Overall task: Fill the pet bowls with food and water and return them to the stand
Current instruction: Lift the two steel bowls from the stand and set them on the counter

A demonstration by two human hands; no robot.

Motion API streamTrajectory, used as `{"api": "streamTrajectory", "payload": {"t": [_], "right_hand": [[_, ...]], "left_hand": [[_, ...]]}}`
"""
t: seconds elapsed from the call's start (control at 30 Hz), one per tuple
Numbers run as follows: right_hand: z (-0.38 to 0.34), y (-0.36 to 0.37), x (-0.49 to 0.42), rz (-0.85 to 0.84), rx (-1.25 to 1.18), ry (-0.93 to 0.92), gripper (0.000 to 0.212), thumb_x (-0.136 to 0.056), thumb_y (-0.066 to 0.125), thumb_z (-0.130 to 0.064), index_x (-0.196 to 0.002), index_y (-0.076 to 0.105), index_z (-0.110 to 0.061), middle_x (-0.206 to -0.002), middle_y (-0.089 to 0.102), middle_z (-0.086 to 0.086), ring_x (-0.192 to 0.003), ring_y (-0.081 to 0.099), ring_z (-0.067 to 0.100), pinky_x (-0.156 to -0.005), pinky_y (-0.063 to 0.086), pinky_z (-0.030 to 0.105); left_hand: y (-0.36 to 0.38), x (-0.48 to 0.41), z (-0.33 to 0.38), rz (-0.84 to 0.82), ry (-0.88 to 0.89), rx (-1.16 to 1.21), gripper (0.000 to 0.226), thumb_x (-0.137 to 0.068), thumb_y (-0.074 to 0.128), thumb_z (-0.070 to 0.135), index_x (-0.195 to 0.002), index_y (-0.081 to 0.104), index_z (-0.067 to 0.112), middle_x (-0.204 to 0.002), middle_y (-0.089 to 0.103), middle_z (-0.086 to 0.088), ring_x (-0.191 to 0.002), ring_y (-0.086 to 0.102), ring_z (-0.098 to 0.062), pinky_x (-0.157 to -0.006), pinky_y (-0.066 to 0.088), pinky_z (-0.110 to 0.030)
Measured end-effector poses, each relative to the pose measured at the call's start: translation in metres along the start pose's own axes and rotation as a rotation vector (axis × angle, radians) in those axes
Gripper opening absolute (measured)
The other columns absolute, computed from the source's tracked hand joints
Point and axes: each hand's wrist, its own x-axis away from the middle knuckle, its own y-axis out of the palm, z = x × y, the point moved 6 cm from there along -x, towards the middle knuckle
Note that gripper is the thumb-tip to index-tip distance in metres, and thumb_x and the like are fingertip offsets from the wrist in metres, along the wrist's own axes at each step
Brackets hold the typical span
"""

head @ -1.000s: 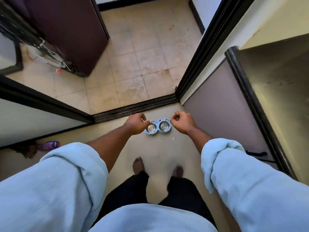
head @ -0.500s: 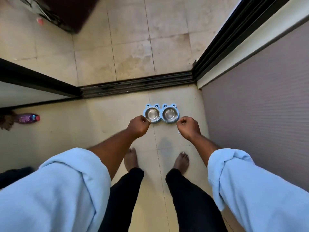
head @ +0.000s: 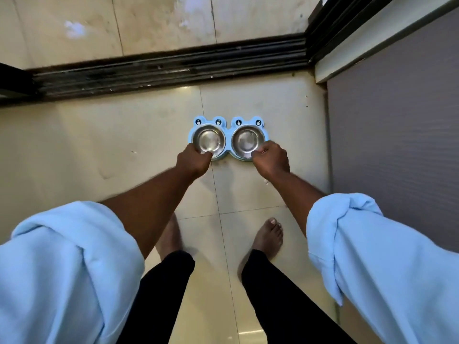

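A light-blue frog-shaped stand [head: 228, 124] lies on the cream floor tiles, with two steel bowls seated in it. Both bowls look empty and shiny. My left hand [head: 195, 161] pinches the near rim of the left bowl [head: 209, 141]. My right hand [head: 270, 160] pinches the near rim of the right bowl [head: 248, 139]. Both bowls still sit in the stand.
A dark sliding-door track [head: 169, 68] crosses the floor just beyond the stand. A grey ribbed panel [head: 397, 125] rises close on the right. My bare feet [head: 269, 238] stand on the tiles just behind the stand.
I have bent lower toward the stand. My closed hands moved forward from just short of the stand onto the near rims of the two bowls and took hold.
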Motion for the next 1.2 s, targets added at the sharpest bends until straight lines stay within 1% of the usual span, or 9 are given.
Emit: {"api": "streamTrajectory", "payload": {"t": [0.2, 0.33, 0.47, 0.67, 0.77, 0.87, 0.93, 1.07, 1.2], "right_hand": [[0.027, 0.012, -0.049, 0.121, 0.097, 0.064, 0.045, -0.089, 0.072, -0.051, -0.114, 0.059, -0.017, -0.115, 0.071, 0.005, -0.106, 0.069, 0.034, -0.078, 0.045, 0.032], [0.038, 0.017, -0.059, 0.157, 0.107, 0.029, 0.045, -0.088, 0.073, -0.054, -0.11, 0.059, -0.017, -0.11, 0.072, 0.004, -0.102, 0.069, 0.033, -0.077, 0.045, 0.032], [0.036, 0.022, -0.06, 0.159, 0.144, 0.02, 0.039, -0.089, 0.071, -0.043, -0.113, 0.057, -0.016, -0.111, 0.07, 0.006, -0.103, 0.068, 0.034, -0.079, 0.049, 0.034], [0.022, 0.02, -0.054, 0.146, 0.15, 0.015, 0.039, -0.09, 0.067, -0.026, -0.122, 0.048, -0.015, -0.11, 0.067, 0.006, -0.094, 0.065, 0.033, -0.073, 0.044, 0.034], [0.017, 0.017, -0.047, 0.148, 0.153, 0.009, 0.036, -0.089, 0.065, -0.02, -0.121, 0.048, -0.014, -0.111, 0.067, 0.008, -0.096, 0.066, 0.035, -0.073, 0.045, 0.034], [0.013, 0.007, -0.036, 0.124, 0.164, 0.011, 0.036, -0.088, 0.062, -0.016, -0.122, 0.05, -0.016, -0.109, 0.066, 0.009, -0.096, 0.065, 0.035, -0.075, 0.047, 0.034], [0.01, -0.003, -0.026, 0.11, 0.17, 0.013, 0.038, -0.087, 0.062, -0.014, -0.123, 0.051, -0.019, -0.106, 0.063, 0.006, -0.093, 0.062, 0.034, -0.076, 0.047, 0.034], [-0.013, -0.037, 0.003, 0.132, 0.146, -0.006, 0.037, -0.088, 0.062, -0.015, -0.123, 0.052, -0.022, -0.102, 0.057, 0.003, -0.091, 0.057, 0.032, -0.077, 0.044, 0.033], [-0.05, -0.087, 0.048, 0.162, 0.114, -0.041, 0.035, -0.088, 0.061, -0.015, -0.121, 0.052, -0.023, -0.103, 0.059, 0.004, -0.091, 0.058, 0.034, -0.075, 0.043, 0.033]], "left_hand": [[0.014, -0.048, -0.024, 0.091, -0.21, -0.074, 0.075, -0.093, 0.063, 0.052, -0.148, 0.04, 0.007, -0.147, 0.053, -0.017, -0.131, 0.057, -0.037, -0.107, 0.051, -0.045], [0.016, -0.072, -0.03, 0.064, -0.226, -0.077, 0.075, -0.082, 0.066, 0.064, -0.13, 0.063, 0.007, -0.126, 0.071, -0.014, -0.108, 0.072, -0.034, -0.094, 0.061, -0.043], [0.026, -0.093, -0.041, 0.022, -0.29, 0.233, 0.047, -0.083, 0.084, 0.028, -0.115, 0.067, -0.002, -0.103, 0.075, -0.018, -0.072, 0.077, -0.029, -0.073, 0.067, -0.045], [0.021, -0.077, -0.029, -0.006, -0.3, 0.353, 0.03, -0.086, 0.07, -0.005, -0.116, 0.062, -0.005, -0.093, 0.071, -0.019, -0.052, 0.072, -0.027, -0.076, 0.066, -0.048], [0.009, -0.059, -0.021, 0.029, -0.265, 0.27, 0.032, -0.087, 0.062, -0.005, -0.119, 0.057, -0.004, -0.115, 0.07, -0.021, -0.062, 0.075, -0.034, -0.045, 0.055, -0.03], [-0.005, -0.043, -0.013, 0.095, -0.244, 0.126, 0.02, -0.092, 0.058, -0.001, -0.111, 0.053, 0.001, -0.115, 0.068, -0.016, -0.068, 0.077, -0.034, -0.028, 0.037, -0.02], [-0.017, -0.025, -0.003, 0.112, -0.233, 0.056, 0.012, -0.094, 0.059, -0.001, -0.103, 0.052, 0.003, -0.104, 0.065, -0.014, -0.077, 0.079, -0.037, -0.036, 0.046, -0.03], [-0.05, 0.006, 0.019, 0.109, -0.181, -0.024, 0.015, -0.091, 0.063, -0.002, -0.086, 0.051, 0.004, -0.072, 0.054, -0.008, -0.088, 0.08, -0.033, -0.084, 0.065, -0.043], [-0.09, 0.049, 0.043, 0.136, -0.117, -0.023, 0.015, -0.088, 0.062, -0.002, -0.098, 0.054, 0.005, -0.072, 0.056, -0.01, -0.082, 0.079, -0.033, -0.088, 0.064, -0.043]]}}
